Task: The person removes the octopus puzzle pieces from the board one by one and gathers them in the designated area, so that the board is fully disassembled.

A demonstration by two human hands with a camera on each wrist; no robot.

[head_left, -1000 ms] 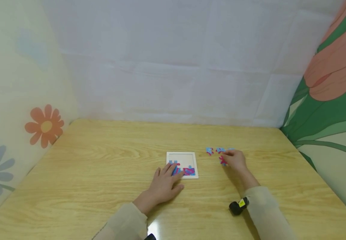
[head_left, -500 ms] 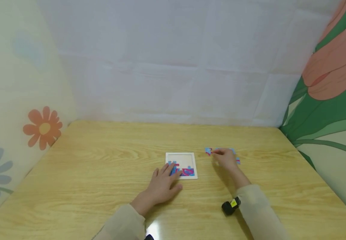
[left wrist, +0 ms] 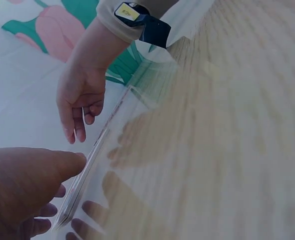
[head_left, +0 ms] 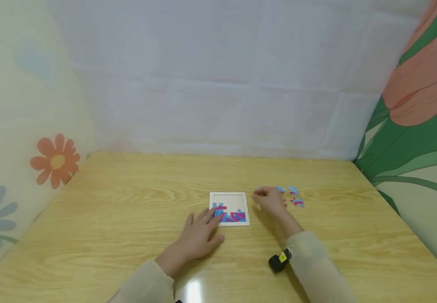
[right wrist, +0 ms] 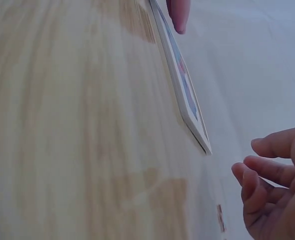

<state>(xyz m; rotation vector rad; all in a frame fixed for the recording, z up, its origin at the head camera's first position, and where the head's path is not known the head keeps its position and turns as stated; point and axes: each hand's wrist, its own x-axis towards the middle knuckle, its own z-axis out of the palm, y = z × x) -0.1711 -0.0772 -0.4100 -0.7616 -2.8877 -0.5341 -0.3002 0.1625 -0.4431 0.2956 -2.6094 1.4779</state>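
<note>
A small white puzzle frame lies on the table, its lower part filled with blue, purple and pink jigsaw pieces. My left hand rests with spread fingers over the frame's lower left, fingertips on the pieces there. To the right of the frame hovers my right hand, in front of the loose pieces. In the right wrist view a gap shows between the thumb and fingers of the right hand, and nothing is seen between them. Part of a blue piece is hidden behind this hand.
Several loose blue-and-pink jigsaw pieces lie right of the frame. The wooden table ends at a white cloth backdrop. Flower-printed panels stand on both sides. A black camera is strapped at the right wrist.
My right hand has moved left from over the loose pieces towards the frame, uncovering pieces on the right. My left hand has slid slightly down and left, still touching the assembled pieces.
</note>
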